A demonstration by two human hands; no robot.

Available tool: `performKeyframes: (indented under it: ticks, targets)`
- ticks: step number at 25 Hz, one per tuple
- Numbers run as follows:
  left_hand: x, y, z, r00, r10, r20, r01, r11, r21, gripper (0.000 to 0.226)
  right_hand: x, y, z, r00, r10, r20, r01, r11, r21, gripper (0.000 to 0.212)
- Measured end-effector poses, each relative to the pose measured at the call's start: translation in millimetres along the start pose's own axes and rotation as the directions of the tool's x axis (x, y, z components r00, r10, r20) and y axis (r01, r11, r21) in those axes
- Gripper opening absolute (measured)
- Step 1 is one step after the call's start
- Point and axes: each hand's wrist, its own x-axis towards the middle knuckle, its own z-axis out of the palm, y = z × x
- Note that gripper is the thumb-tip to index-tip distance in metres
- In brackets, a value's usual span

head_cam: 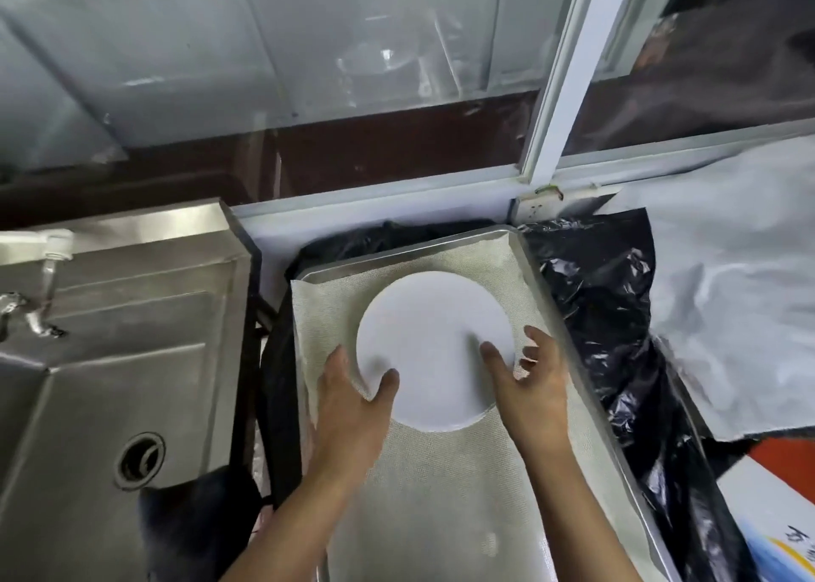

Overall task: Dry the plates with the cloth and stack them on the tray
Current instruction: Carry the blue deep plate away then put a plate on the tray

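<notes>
White and round, the plate (434,350) sits between the two hands and serves as the mark for all else. At its near left edge the left hand (353,398) has the thumb laid on top of the rim and the fingers reaching along the outside of the rim, so it looks to hold that edge. At the near right edge the right hand (531,383) has its fingers spread and loosely bent, the thumb lying over the plate's surface; whether those fingers touch the rim I cannot tell, since the frame is blurred. Under the plate lies a pale mesh liner (441,484), and this covers the floor of the metal tray (569,317) whose rim runs just right of the plate. Beyond that rim, farther right, black plastic sheeting (604,299) is crumpled. Well to the left of the plate stands a steel sink (110,361) with its drain (140,460).
</notes>
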Motion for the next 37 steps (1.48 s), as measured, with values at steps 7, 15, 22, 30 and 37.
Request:
performKeyframes:
  ticks: [7,15,22,30,37]
  targets:
    - [52.2,3.1,24.2,0.987,-0.162,0.003,0.161,0.973,-0.166,0.059,54.8,3.6,20.0,0.974,0.142,0.175,-0.117,0.983,-0.144,0.073]
    - [69.8,2.9,25.6,0.942,-0.317,0.108,0.335,0.894,-0.297,0.080,67.7,3.1,21.4,0.913,0.317,0.255,-0.316,0.948,-0.046,0.070]
    - [64.0,-0.6,20.9,0.902,-0.367,0.226,0.431,0.761,-0.484,0.053,51.5,8.8,26.0,0.927,0.293,0.235,-0.337,0.926,0.171,0.046]
    - [21.3,-5.3,-3.0,0.915,-0.319,0.248,0.404,0.732,-0.548,0.065,5.9,-0.8,10.8,0.922,0.279,0.270,-0.346,0.906,0.244,0.046]
    - [-25.2,-12.7,-65.7,0.947,-0.280,0.155,0.310,0.679,-0.666,0.038,-44.8,-44.0,16.4,0.910,0.147,0.387,-0.265,0.925,0.272,0.041]
